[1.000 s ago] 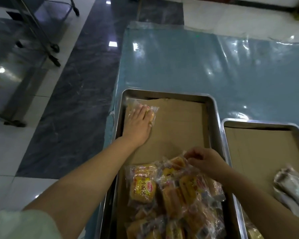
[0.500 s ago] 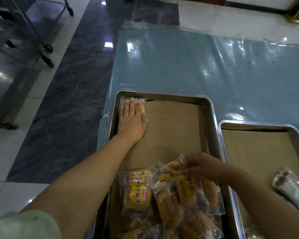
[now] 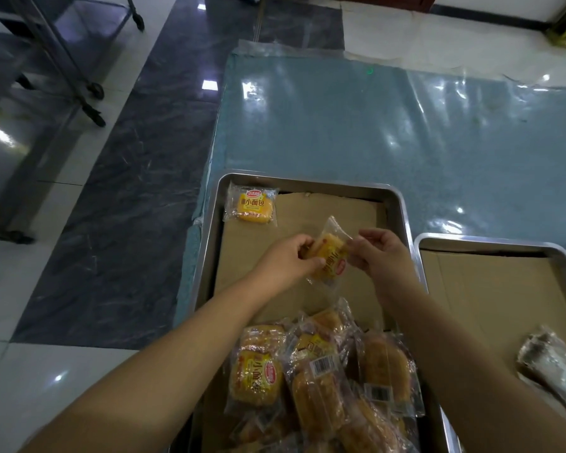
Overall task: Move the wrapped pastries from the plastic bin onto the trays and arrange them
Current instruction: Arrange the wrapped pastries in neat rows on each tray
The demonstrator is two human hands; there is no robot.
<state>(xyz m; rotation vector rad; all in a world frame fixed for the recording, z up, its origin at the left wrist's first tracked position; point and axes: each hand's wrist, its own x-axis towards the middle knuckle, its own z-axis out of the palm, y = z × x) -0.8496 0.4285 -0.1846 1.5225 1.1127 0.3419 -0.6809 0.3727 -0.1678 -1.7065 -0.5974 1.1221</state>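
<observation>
A metal tray (image 3: 209, 230) lined with brown cardboard lies in front of me. One wrapped pastry (image 3: 253, 206) rests flat in its far left corner. Above the middle of the tray, my left hand (image 3: 286, 261) and my right hand (image 3: 378, 253) both pinch a second wrapped pastry (image 3: 330, 255), held tilted in the air between them. A heap of several wrapped pastries (image 3: 314, 377) covers the near end of the same tray. No plastic bin is in view.
A second cardboard-lined tray (image 3: 490, 245) stands to the right, with a silvery wrapped packet (image 3: 556, 367) at its near right. A third tray's rim shows at the far right edge. The blue, plastic-covered table (image 3: 373, 132) extends beyond. A wheeled metal rack (image 3: 79, 60) stands on the floor at left.
My left hand let go of the pastry in the far left corner and drew back to the tray's middle. My right hand lifted a pastry from the heap, and both hands now hold it.
</observation>
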